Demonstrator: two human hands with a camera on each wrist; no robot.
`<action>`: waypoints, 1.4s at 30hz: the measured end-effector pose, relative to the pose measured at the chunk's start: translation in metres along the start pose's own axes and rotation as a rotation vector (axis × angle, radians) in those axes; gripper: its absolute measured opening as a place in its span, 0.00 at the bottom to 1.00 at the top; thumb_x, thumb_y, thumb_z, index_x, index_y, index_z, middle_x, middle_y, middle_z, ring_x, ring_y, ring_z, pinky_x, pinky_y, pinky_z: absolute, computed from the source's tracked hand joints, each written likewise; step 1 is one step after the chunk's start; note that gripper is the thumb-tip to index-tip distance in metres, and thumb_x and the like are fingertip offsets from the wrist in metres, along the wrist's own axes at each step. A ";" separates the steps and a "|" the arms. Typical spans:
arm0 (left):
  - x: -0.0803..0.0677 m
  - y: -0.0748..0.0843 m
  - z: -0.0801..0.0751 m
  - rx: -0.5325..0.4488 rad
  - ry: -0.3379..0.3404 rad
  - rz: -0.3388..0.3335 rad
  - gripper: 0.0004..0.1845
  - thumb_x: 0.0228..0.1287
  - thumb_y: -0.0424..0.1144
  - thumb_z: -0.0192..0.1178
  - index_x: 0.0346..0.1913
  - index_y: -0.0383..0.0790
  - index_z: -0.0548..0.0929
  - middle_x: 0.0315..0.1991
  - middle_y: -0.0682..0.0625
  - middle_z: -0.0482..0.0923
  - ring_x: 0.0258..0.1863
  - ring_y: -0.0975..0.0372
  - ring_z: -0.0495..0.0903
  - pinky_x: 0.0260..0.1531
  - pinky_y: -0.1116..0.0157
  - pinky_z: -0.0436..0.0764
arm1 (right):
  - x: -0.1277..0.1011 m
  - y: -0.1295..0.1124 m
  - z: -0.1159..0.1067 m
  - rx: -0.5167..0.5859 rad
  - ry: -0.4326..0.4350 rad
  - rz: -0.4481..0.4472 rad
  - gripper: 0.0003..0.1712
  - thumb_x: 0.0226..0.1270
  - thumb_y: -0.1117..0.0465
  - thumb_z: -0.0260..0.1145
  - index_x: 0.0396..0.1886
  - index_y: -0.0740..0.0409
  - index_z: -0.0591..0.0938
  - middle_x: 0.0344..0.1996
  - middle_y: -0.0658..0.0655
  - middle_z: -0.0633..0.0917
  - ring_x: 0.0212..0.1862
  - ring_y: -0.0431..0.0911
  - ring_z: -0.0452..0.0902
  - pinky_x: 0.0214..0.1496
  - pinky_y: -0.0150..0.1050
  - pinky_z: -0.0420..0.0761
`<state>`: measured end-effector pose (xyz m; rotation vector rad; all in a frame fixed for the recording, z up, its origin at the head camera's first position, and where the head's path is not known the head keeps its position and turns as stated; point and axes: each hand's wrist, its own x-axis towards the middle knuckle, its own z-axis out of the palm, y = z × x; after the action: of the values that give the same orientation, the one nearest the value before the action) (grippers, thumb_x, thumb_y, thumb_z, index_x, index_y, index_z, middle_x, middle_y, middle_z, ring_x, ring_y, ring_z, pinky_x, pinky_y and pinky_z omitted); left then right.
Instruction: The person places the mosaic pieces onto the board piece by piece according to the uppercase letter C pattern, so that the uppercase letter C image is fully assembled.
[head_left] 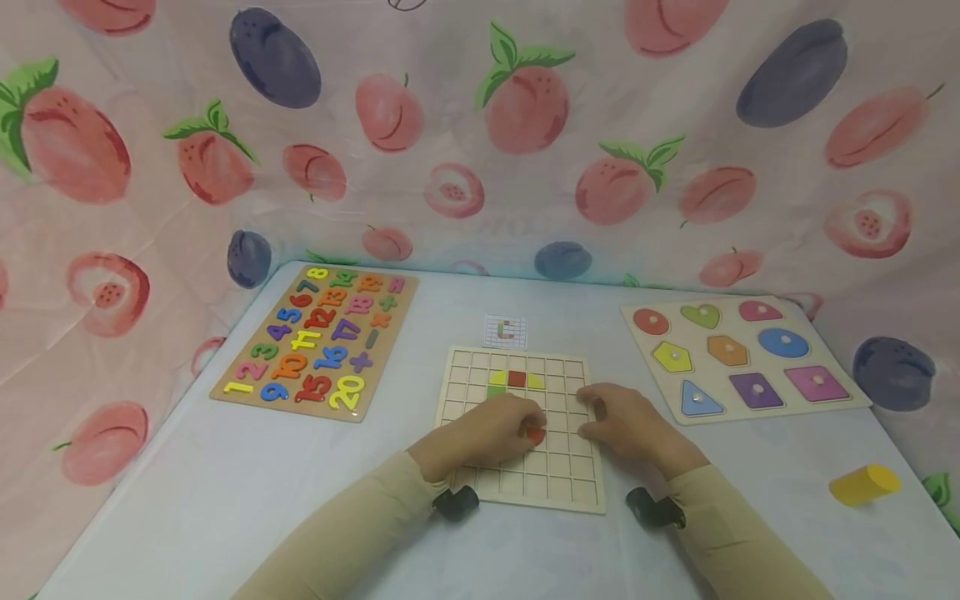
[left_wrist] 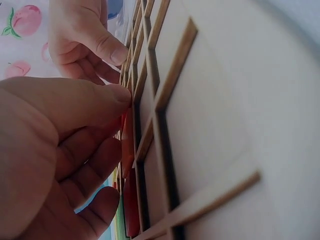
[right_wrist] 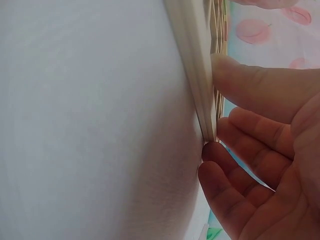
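A wooden grid board point(head_left: 559, 486) lies flat in front of me. My left hand point(head_left: 487, 429) is over its middle, pinching a small red tile point(head_left: 536, 436) between thumb and fingers, low against the grid. In the left wrist view, the thumb and fingertips are right at red pieces point(left_wrist: 131, 205) set along the grid. My right hand point(head_left: 630, 421) rests at the board's right edge, with its thumb point(right_wrist: 235, 75) on the rim and the other fingers loosely bent beside it. Toward the board's far side sit a red square tile point(head_left: 517, 378), yellow tiles point(head_left: 536, 382) and a green tile point(head_left: 496, 390).
Just beyond the board is a small printed pattern card point(head_left: 506, 332). A number puzzle board point(head_left: 378, 367) stands to the left, a shape puzzle board point(head_left: 637, 321) to the right. A yellow cylinder point(head_left: 862, 485) lies at the near right. Fruit-patterned cloth point(head_left: 450, 117) hangs behind.
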<state>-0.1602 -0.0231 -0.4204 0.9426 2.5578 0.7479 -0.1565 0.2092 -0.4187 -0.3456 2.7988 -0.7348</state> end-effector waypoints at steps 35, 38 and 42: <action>-0.022 -0.022 -0.020 0.048 0.096 -0.157 0.21 0.64 0.45 0.68 0.57 0.42 0.83 0.52 0.52 0.82 0.54 0.59 0.76 0.58 0.59 0.75 | -0.006 -0.001 0.000 -0.002 0.000 0.000 0.32 0.62 0.62 0.71 0.65 0.65 0.76 0.64 0.65 0.76 0.69 0.62 0.66 0.69 0.58 0.65; -0.026 -0.028 -0.025 0.042 0.134 -0.180 0.21 0.63 0.45 0.68 0.56 0.42 0.84 0.52 0.51 0.82 0.55 0.58 0.76 0.58 0.58 0.76 | -0.008 0.001 -0.001 -0.009 0.005 -0.017 0.32 0.62 0.60 0.71 0.65 0.66 0.76 0.64 0.65 0.76 0.68 0.63 0.67 0.69 0.59 0.65; -0.035 -0.034 -0.032 0.061 0.202 -0.209 0.20 0.63 0.45 0.67 0.54 0.39 0.85 0.52 0.48 0.82 0.57 0.54 0.76 0.59 0.56 0.75 | -0.013 0.004 -0.005 -0.034 0.014 -0.030 0.33 0.63 0.56 0.70 0.65 0.65 0.75 0.64 0.65 0.76 0.68 0.63 0.67 0.68 0.59 0.66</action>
<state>-0.1663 -0.0800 -0.4102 0.6301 2.8126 0.7412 -0.1461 0.2187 -0.4144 -0.3900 2.8280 -0.7000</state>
